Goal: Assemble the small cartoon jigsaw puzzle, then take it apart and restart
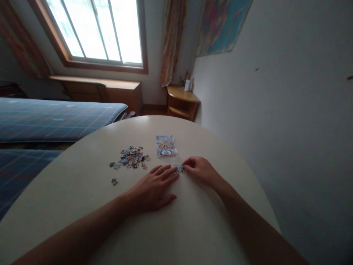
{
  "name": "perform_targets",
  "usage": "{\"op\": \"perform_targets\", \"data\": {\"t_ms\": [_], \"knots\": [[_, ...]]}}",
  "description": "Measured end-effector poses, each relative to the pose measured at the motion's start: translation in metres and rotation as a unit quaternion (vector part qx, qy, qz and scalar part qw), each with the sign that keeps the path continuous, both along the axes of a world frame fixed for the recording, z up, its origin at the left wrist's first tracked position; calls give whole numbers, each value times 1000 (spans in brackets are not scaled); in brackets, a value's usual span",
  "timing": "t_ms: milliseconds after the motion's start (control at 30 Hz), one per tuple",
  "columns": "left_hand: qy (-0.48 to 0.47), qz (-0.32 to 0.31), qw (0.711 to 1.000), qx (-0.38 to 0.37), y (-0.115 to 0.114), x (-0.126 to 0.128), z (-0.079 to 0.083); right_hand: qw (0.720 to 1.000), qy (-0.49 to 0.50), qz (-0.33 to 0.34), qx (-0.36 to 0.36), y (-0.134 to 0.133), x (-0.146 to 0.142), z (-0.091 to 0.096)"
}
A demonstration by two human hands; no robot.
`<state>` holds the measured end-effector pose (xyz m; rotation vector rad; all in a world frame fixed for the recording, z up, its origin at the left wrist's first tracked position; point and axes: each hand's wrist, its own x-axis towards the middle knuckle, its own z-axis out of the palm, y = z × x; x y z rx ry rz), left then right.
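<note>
On the white round table lies a small cluster of joined puzzle pieces. My left hand rests flat with its fingers spread, its fingertips touching the cluster's left side and partly covering it. At the right edge of the cluster, my right hand pinches with thumb and forefinger at a puzzle piece, which the fingers mostly hide. A heap of loose puzzle pieces sits to the left, with a few strays around it and some pieces nearer to me. Behind the hands lies a printed picture sheet or packet.
A wall runs along the table's right side. To the left is a bed with a blue plaid mattress. Beyond the table stand a wooden corner shelf and a low desk under a bright window.
</note>
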<state>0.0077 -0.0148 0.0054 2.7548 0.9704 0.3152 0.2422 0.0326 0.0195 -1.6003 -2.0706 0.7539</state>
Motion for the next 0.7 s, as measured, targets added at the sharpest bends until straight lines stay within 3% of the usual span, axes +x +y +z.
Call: {"op": "perform_targets", "data": {"t_ms": [700], "knots": [[-3,2,1000,8,-1,1,0,994,-82,-23,69,-7,-9,6]]}}
